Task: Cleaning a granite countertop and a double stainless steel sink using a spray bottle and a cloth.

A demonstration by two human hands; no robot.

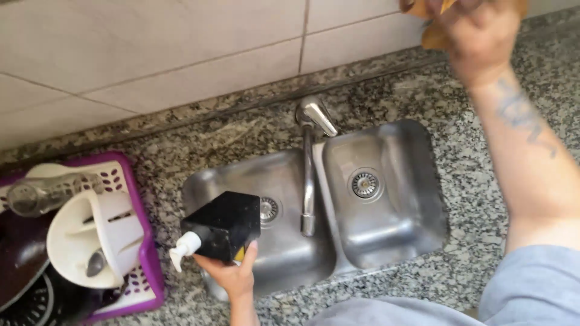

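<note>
So the left hand is gripping a black, boxy soap dispenser from underneath, with the fingers curling up its near side. It's hanging over the near left corner of the double steel sink, right above the left basin. The bottle is tipping well over: its long axis is running roughly level, with the white pump nozzle sticking out away from the sink, toward the purple dish rack, and the base is facing the faucet. So the spout is on the far side of the bottle from the fingers, pointing down and outward past the sink's left rim.

The right hand is way off, up past the far right corner of the sink, near the tiled wall, and it's clenching something yellowish, maybe a cloth or sponge, though it's cut off by the frame edge and blurry, so I can't tell exactly what. That hand is well apart from the dispenser; the left one is the only one on it.

The speckled granite tabletop is wrapping round the sink, and the rack beside it is holding a white cutlery holder with a spoon inside, plus a clear glass.
</note>
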